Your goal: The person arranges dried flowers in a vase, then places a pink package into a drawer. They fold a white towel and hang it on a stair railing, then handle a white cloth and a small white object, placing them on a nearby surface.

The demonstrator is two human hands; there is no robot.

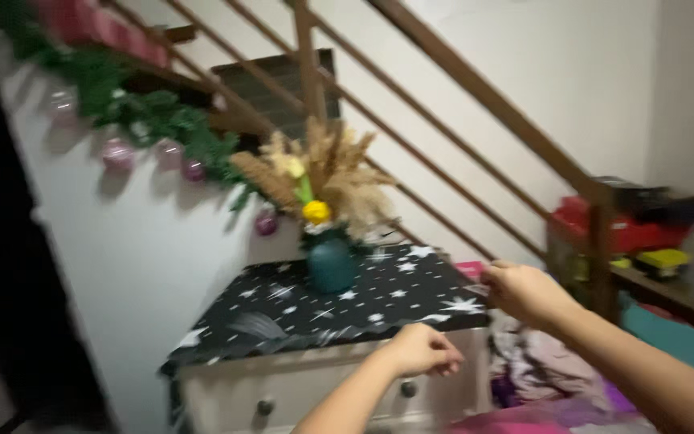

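— What are we handling here?

— The black star-printed cloth (347, 309) spread over the top of the white drawer chest (323, 390). Its long side runs left to right across the chest, and its near edge hangs a little over the front.

— Where are our hands against it?

— Our right hand (524, 291) is at the cloth's far right corner, fingers pinched together as if on the edge there; the picture is blurred, so we cannot tell whether fabric is really caught between them. Our left hand (421, 350) is curled into a loose fist just at the near edge, towards the right end, and we cannot say if it holds the hem or only rests against it.

— So which way does the cloth lie from us?

— Mostly to the left and farther away; both hands sit on its right end, the left one nearer to us.

— And around it?

— A teal vase (332, 264) with dried grasses and a yellow flower stands on the cloth, left of both hands. Behind runs a wooden stair railing (475, 88) with a green garland (146, 112) and pink baubles. To the right, a heap of clothes (540, 366) and a shelf with toys (628, 225).
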